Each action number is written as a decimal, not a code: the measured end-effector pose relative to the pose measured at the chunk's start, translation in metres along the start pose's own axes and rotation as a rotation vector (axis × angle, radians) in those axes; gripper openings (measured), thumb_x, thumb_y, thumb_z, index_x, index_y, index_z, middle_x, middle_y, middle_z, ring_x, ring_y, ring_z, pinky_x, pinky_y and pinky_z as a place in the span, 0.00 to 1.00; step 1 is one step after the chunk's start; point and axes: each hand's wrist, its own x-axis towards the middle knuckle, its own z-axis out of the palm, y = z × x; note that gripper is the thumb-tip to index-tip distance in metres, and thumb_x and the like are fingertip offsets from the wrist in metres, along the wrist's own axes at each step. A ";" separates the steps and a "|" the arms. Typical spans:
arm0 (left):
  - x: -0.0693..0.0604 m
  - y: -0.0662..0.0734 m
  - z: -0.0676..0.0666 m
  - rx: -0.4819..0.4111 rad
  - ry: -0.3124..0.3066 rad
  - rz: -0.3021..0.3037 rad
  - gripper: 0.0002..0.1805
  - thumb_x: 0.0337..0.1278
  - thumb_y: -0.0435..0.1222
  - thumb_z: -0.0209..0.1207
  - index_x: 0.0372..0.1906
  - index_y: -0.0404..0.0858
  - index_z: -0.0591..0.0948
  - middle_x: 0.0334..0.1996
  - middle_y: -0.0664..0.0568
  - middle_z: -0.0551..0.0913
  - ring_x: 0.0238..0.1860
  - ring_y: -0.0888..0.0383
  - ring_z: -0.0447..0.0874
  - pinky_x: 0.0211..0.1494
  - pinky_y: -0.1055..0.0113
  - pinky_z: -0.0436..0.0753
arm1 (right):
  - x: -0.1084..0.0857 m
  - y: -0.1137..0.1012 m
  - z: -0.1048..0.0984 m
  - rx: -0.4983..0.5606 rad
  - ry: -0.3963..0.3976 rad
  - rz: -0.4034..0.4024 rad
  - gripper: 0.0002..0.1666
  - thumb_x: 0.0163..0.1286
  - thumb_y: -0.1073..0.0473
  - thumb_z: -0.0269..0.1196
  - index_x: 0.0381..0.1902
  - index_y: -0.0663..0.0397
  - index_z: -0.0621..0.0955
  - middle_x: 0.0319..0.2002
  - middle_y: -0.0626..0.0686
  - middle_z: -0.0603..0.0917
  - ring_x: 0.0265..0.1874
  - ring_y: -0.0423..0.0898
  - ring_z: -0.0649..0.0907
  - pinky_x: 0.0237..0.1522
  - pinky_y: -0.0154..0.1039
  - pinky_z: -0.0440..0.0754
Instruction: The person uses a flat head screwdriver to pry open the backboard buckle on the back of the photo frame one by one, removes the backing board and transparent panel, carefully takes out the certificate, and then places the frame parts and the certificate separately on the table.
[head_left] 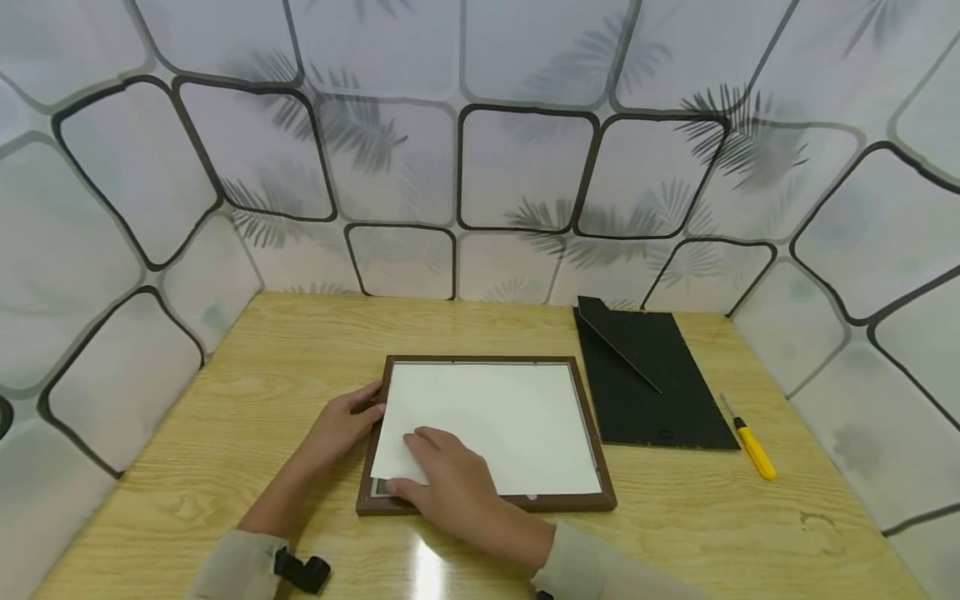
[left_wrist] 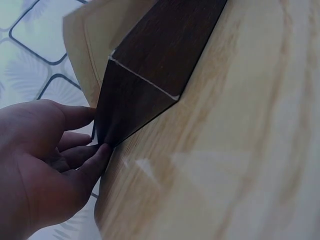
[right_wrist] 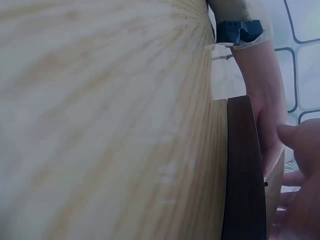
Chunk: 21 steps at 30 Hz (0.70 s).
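A brown picture frame lies on the wooden table with a white sheet inside it; the sheet sits a little askew, leaving a strip at the lower left uncovered. At the frame's left side, the left hand touches the edge with its fingers and thumb; in the left wrist view, the left hand has its fingertips against the dark frame. The right hand rests on the sheet's lower left part, fingers extended. In the right wrist view, the right hand shows beside the frame edge.
A black backing board with a stand leg lies right of the frame. Beyond it is a screwdriver with a yellow handle. A patterned curtain surrounds the table at the back and sides.
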 end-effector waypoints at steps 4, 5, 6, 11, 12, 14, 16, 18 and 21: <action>0.000 0.001 0.000 0.009 0.001 0.005 0.32 0.74 0.41 0.54 0.77 0.35 0.63 0.71 0.34 0.70 0.73 0.37 0.65 0.76 0.43 0.63 | -0.002 -0.001 -0.002 0.066 -0.006 0.023 0.34 0.76 0.34 0.52 0.66 0.50 0.78 0.65 0.50 0.80 0.66 0.47 0.78 0.59 0.49 0.82; 0.000 0.000 0.000 0.007 0.000 0.005 0.32 0.74 0.41 0.54 0.77 0.35 0.63 0.71 0.34 0.70 0.73 0.37 0.65 0.76 0.43 0.63 | -0.002 0.000 -0.002 0.074 -0.005 0.021 0.32 0.77 0.35 0.51 0.65 0.50 0.79 0.63 0.49 0.82 0.65 0.46 0.78 0.59 0.49 0.82; 0.000 0.000 0.000 0.002 0.001 0.006 0.32 0.74 0.41 0.54 0.77 0.35 0.63 0.70 0.34 0.71 0.73 0.37 0.65 0.76 0.43 0.63 | -0.002 0.000 -0.002 0.079 0.002 0.014 0.30 0.78 0.36 0.51 0.63 0.49 0.81 0.61 0.48 0.83 0.64 0.45 0.79 0.59 0.48 0.82; 0.000 -0.003 0.000 -0.007 0.004 0.014 0.32 0.74 0.41 0.55 0.77 0.35 0.63 0.70 0.35 0.72 0.73 0.38 0.66 0.74 0.43 0.66 | -0.002 0.002 0.000 0.078 0.102 -0.028 0.20 0.80 0.45 0.53 0.56 0.47 0.85 0.52 0.45 0.88 0.54 0.42 0.85 0.50 0.41 0.86; 0.000 -0.003 0.001 -0.006 0.006 0.016 0.32 0.74 0.40 0.55 0.77 0.35 0.63 0.69 0.34 0.72 0.72 0.38 0.66 0.74 0.43 0.66 | -0.002 0.002 0.000 0.082 0.132 -0.032 0.19 0.79 0.47 0.54 0.56 0.47 0.85 0.50 0.44 0.88 0.51 0.41 0.86 0.48 0.40 0.86; 0.000 -0.003 0.001 0.003 0.011 0.024 0.32 0.74 0.40 0.55 0.76 0.35 0.64 0.69 0.34 0.72 0.72 0.38 0.67 0.73 0.43 0.67 | -0.001 0.003 -0.002 0.099 0.193 -0.032 0.17 0.79 0.50 0.56 0.57 0.47 0.84 0.47 0.45 0.89 0.46 0.39 0.87 0.43 0.36 0.86; 0.000 -0.003 0.002 0.006 0.014 0.029 0.32 0.74 0.39 0.55 0.76 0.35 0.64 0.69 0.35 0.72 0.72 0.38 0.67 0.73 0.43 0.67 | -0.001 0.005 -0.004 0.132 0.248 -0.037 0.17 0.78 0.53 0.58 0.59 0.49 0.83 0.45 0.46 0.89 0.41 0.38 0.87 0.39 0.32 0.85; 0.001 -0.003 0.002 0.000 0.016 0.027 0.31 0.73 0.39 0.56 0.76 0.35 0.64 0.69 0.35 0.72 0.72 0.39 0.67 0.73 0.44 0.67 | -0.001 0.007 -0.007 0.188 0.280 -0.029 0.19 0.77 0.57 0.59 0.62 0.51 0.81 0.44 0.47 0.88 0.38 0.37 0.87 0.36 0.30 0.84; 0.001 -0.002 0.002 -0.012 0.014 0.023 0.32 0.73 0.38 0.56 0.76 0.35 0.64 0.70 0.35 0.72 0.72 0.39 0.67 0.74 0.44 0.67 | -0.002 0.011 -0.014 0.308 0.282 -0.001 0.24 0.75 0.60 0.60 0.68 0.52 0.76 0.47 0.49 0.86 0.37 0.37 0.85 0.37 0.30 0.83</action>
